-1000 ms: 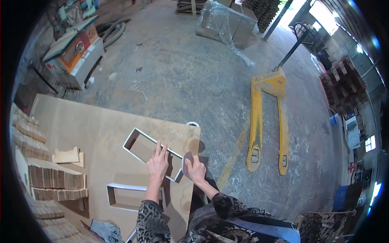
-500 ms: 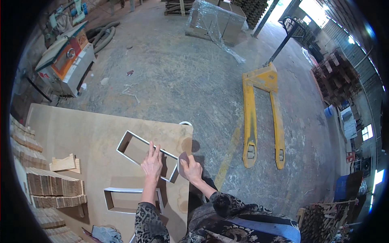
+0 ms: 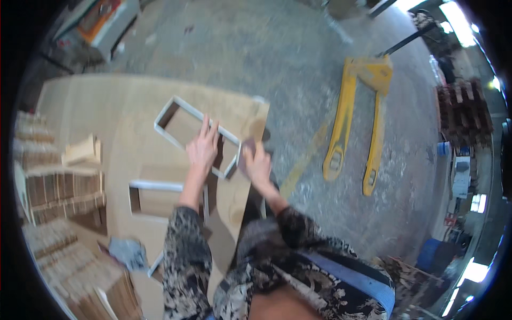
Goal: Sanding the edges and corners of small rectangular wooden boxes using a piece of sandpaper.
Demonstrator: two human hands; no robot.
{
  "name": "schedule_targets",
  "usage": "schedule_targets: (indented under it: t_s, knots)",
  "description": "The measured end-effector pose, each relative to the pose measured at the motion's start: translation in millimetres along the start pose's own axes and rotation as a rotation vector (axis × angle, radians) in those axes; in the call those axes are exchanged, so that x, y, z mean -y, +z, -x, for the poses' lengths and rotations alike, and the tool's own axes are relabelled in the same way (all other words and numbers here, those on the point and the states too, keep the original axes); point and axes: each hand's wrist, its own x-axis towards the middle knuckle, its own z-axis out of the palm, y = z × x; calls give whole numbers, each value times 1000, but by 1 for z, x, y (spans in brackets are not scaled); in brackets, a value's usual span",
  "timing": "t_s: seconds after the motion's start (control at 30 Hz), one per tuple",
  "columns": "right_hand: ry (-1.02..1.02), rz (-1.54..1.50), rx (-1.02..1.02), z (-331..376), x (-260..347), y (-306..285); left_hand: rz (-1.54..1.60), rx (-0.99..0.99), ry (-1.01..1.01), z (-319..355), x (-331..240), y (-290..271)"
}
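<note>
A white-edged rectangular wooden frame point(image 3: 166, 136) lies slanted on the large board-topped table. Across it rests my left hand point(image 3: 202, 152), its fingers stretched out onto the far long side. My right hand point(image 3: 258, 166) pinches a reddish-brown flat piece, apparently sandpaper point(image 3: 248, 151), against the frame's right short end. Nearer to me, a second white-edged frame point(image 3: 156, 185) sits partly behind my left forearm. Part of another white-edged piece point(image 3: 156, 263) shows beside my left sleeve. The picture is somewhat blurred.
Stacked wooden strips point(image 3: 64, 192) line the table's left side, with loose wood pieces point(image 3: 81, 151) and a grey glove point(image 3: 128, 253) close by. Past the table's right edge, a yellow pallet jack point(image 3: 342, 117) stands on the concrete floor. An orange-and-white machine point(image 3: 101, 24) is at the far left.
The whole view has shifted, so the table and both hands appear higher. My left hand stays on the frame; my right hand keeps the brown piece at its right end.
</note>
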Motion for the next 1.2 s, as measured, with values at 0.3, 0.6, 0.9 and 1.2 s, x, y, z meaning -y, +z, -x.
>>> schedule_targets:
  t_s: [0.3,0.6,0.9,1.2]
  knots:
    - [174,-172,66,2,14,1,28,-21,-39,0,6,-3]
    - [180,-134,84,14,2,2,72,19,-66,1,-1,-3]
    - [216,-192,37,12,11,-2,41,-34,-32,-1,3,0]
    - [146,-235,23,0,0,-29,34,-17,-59,0,1,-1]
